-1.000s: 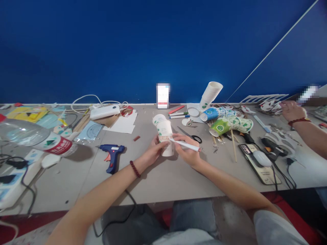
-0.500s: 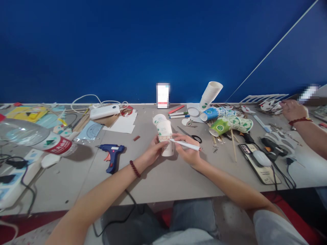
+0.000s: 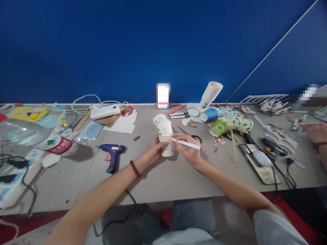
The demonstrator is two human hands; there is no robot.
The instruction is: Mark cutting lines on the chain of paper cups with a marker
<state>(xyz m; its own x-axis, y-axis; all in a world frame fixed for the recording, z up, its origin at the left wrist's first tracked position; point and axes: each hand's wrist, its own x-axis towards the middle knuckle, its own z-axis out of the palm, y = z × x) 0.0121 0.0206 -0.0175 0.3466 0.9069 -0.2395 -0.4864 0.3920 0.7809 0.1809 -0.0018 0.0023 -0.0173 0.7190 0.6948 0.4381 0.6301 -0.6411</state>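
Several white paper cups [image 3: 165, 128], joined in a curved row and printed with green leaves, stand in front of me on the table. My left hand [image 3: 155, 149] is closed around the left side of the nearest cup, which bears a band of brown curved lines. In my right hand [image 3: 190, 151] is a white marker [image 3: 187, 144], held like a pen. Its tip is at the right side of that patterned band; whether it touches the cup I cannot tell. Scissors [image 3: 196, 138] with black handles lie just behind my right hand.
A blue glue gun [image 3: 112, 154] lies left of my hands, with a water bottle [image 3: 38, 137] farther left. Behind right are stacked paper cups [image 3: 211, 95] and green cups [image 3: 231, 125]. A phone [image 3: 258, 163] lies at right, beyond it a co-worker's hand [image 3: 315, 132].
The co-worker's hand has moved right and nearer, away from the white cut pieces at the back. My hands, the cups and the marker have barely shifted.
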